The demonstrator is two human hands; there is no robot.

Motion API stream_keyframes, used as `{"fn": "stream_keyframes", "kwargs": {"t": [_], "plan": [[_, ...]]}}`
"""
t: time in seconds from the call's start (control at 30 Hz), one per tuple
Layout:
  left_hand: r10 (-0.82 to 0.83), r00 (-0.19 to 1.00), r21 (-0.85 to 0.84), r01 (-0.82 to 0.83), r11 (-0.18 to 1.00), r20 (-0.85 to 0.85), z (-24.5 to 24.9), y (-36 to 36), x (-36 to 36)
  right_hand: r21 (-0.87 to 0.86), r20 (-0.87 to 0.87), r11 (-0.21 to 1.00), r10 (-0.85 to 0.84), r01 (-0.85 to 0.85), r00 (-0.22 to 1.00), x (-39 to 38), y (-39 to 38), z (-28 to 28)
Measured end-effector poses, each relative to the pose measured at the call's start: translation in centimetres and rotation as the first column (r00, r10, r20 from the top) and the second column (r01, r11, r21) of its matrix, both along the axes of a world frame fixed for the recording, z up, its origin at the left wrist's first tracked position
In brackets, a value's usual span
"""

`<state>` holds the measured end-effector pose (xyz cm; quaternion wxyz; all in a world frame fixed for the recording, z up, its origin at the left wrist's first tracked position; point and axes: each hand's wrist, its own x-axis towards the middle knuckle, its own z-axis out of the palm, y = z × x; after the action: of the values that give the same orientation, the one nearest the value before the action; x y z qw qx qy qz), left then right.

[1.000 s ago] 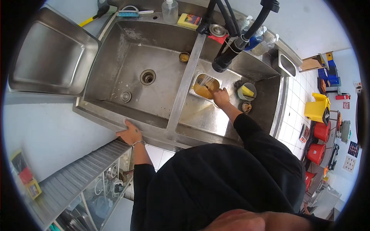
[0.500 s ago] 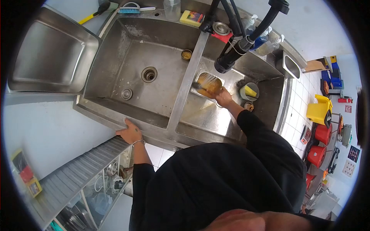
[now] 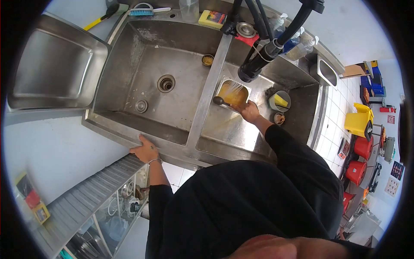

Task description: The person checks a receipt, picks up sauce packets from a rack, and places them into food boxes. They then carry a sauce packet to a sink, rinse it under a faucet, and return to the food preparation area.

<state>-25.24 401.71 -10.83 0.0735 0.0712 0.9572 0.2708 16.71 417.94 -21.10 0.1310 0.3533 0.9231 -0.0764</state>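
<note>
My right hand (image 3: 249, 112) is closed at the near right corner of a small rectangular metal pan (image 3: 224, 80) in the right basin. It appears to grip the handle of a dark, round-headed spoon (image 3: 218, 100), whose head sticks out past the pan's left rim. Cloudy yellow-orange liquid (image 3: 235, 92) fills the pan, and water sprays into it from the black faucet head (image 3: 248, 72). My left hand (image 3: 145, 150) holds nothing and rests on the sink's front edge (image 3: 116, 132), fingers apart.
Right of the pan stand a round container (image 3: 279, 101) with a yellow sponge and a small cup (image 3: 279, 118). The left basin (image 3: 172, 108) holds a small bowl (image 3: 208, 60) and a drain strainer (image 3: 141, 106). Pump bottles (image 3: 304, 49), a brush (image 3: 141, 12) and a sponge pack (image 3: 212, 19) line the back ledge.
The spoon head has moved slightly down and left, from a blur over the pan's edge to outside its rim. My right hand has shifted slightly; my left hand stays on the edge.
</note>
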Motion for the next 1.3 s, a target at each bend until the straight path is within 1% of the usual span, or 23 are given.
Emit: {"fn": "stream_keyframes", "kwargs": {"t": [0.07,0.17,0.27,0.3,0.4,0.5,0.6,0.7,0.77,0.83,0.93,0.97,1.0,1.03,1.13,1.17,1.23,1.27,1.3], "plan": [[0.002,1.000,0.003,-0.002,1.000,-0.001,-0.1,0.0,-0.1,-0.076,0.050,0.990,-0.118,0.122,0.992,-0.7,-0.3,0.6],[-0.005,1.000,0.031,0.005,1.000,-0.009,-0.2,0.0,0.0,0.030,-0.126,1.000,0.007,-0.003,0.992,-0.6,-1.8,-1.4],[-0.007,1.000,0.022,0.007,1.000,-0.011,-0.1,-0.1,-0.1,-0.038,-0.121,0.965,-0.264,0.261,0.957,-1.1,-1.9,-1.5],[-0.005,1.000,0.009,0.005,1.000,-0.011,-0.1,-0.1,0.0,0.036,-0.154,0.958,-0.274,0.283,0.949,-1.0,-1.7,-1.8],[-0.012,1.000,0.002,0.012,1.000,-0.016,-0.1,0.0,0.0,0.048,-0.097,0.996,-0.068,0.073,0.993,-0.6,-2.3,-2.4],[-0.014,1.000,-0.022,0.013,1.000,-0.027,-0.4,-0.1,-0.2,0.066,-0.261,0.990,-0.101,0.122,0.960,0.1,-2.5,-3.6],[-0.016,0.999,-0.007,0.015,1.000,-0.041,-0.5,-0.2,-0.1,0.047,-0.103,0.998,-0.040,0.046,0.994,0.1,-2.9,-3.0],[-0.017,0.999,0.012,0.017,1.000,-0.047,-0.3,-0.1,0.0,-0.026,-0.043,0.999,0.023,-0.024,0.999,-0.3,-2.8,-1.6],[-0.015,0.999,0.003,0.015,1.000,-0.050,-0.5,-0.2,0.0,0.165,-0.225,0.985,-0.014,0.052,0.974,-0.7,-1.9,-2.6],[-0.011,0.998,-0.015,0.010,1.000,-0.056,-0.9,-0.2,-0.3,0.233,-0.260,0.965,-0.054,0.117,0.964,-1.3,-0.8,-3.6],[-0.019,0.999,0.019,0.019,1.000,-0.028,-0.4,-0.2,0.0,0.238,-0.223,0.971,0.077,-0.022,0.972,-1.0,0.2,-4.0],[-0.016,1.000,0.016,0.016,1.000,-0.027,-0.4,-0.1,-0.1,0.193,-0.133,0.976,-0.078,0.103,0.988,-0.9,0.9,-4.0],[-0.010,1.000,0.013,0.010,1.000,-0.025,-0.5,0.0,-0.1,0.159,-0.035,0.961,-0.225,0.228,0.974,-0.7,1.7,-4.0],[-0.005,1.000,0.007,0.005,1.000,-0.023,-0.5,-0.1,-0.2,0.137,0.068,0.926,-0.364,0.353,0.929,-0.5,2.2,-4.2],[-0.021,0.996,-0.012,0.020,1.000,-0.087,-1.2,-0.3,-0.4,0.187,-0.039,0.883,-0.432,0.431,0.901,0.1,2.7,-4.4],[-0.018,0.998,-0.008,0.018,1.000,-0.068,-1.2,-0.3,-0.4,0.129,0.042,0.939,-0.327,0.320,0.944,0.0,2.3,-4.6],[-0.006,1.000,-0.001,0.006,1.000,-0.029,0.5,0.2,0.5,0.148,-0.002,0.914,-0.381,0.378,0.924,-0.3,1.9,-5.0],[0.000,1.000,-0.001,0.000,1.000,-0.025,0.5,0.2,0.5,0.155,-0.025,0.902,-0.405,0.404,0.914,-0.6,1.8,-5.3],[0.004,1.000,-0.002,-0.004,1.000,-0.023,0.5,0.2,0.4,0.137,-0.031,0.809,-0.574,0.572,0.818,-1.1,1.9,-5.2]]}}
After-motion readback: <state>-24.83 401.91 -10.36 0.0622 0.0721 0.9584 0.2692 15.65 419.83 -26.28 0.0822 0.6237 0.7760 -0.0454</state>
